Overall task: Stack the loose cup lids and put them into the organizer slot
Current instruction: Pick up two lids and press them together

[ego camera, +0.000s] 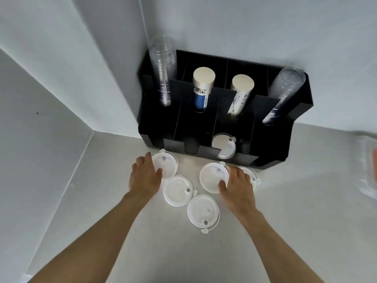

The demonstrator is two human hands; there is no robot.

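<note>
Now it's the gathering step: five loose lids lie on the counter (285, 231) before the organizer (285, 111), and the left hand (145, 175) spreads loosely over the far-left lid (166, 163), nothing lifted. The right hand (237, 185) rests open-fingered across the centre lid (212, 177) and another at its right; next, I'd judge, slide one onto its neighbour, rims aligned.

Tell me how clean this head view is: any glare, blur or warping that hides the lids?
Head view: wide-angle bending of the wall edges; soft overall. White lids wash out against the pale counter, edges faint. The right hand covers part of one lid. Organizer slots are dark, though lids inside show.
</note>
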